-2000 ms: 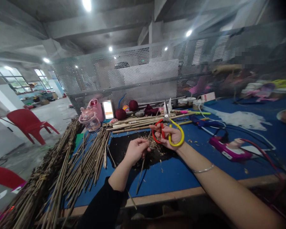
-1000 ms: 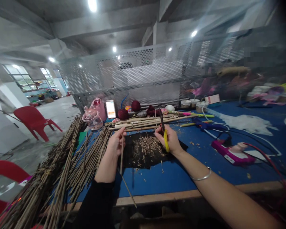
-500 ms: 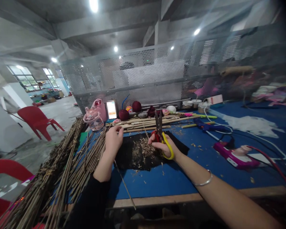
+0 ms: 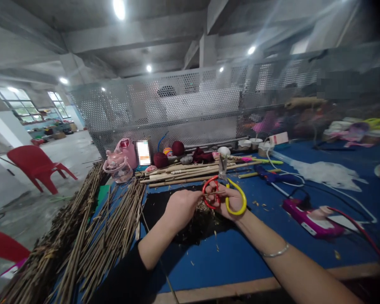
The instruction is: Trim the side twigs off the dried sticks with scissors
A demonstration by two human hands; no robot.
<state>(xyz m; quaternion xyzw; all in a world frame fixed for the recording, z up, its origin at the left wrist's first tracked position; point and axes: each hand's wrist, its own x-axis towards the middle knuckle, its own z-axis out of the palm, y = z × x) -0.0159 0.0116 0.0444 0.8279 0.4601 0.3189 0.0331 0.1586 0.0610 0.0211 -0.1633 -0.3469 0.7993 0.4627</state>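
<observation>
One left hand (image 4: 182, 207): nearly closed, pinching twig (image 4: 213, 194)
Right hand (image 4: 232, 195): curled round scissors (image 4: 222, 170)
Chips (image 4: 205, 210): some cut, on black cloth (image 4: 156, 204)
Sticks (image 4: 115, 223): many remain, trimming unclear

Sticks (image 4: 114, 223) lay left of cloth (image 4: 156, 207) | power strip (image 4: 313, 219) sat right | yarn balls (image 4: 178, 148) rested behind | all on table (image 4: 209, 270)

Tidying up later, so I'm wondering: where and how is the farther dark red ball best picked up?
Probably by the upper sides, from above: the farther dark red ball is round with its top exposed, while the nearer dark red ball sits close by.
</observation>
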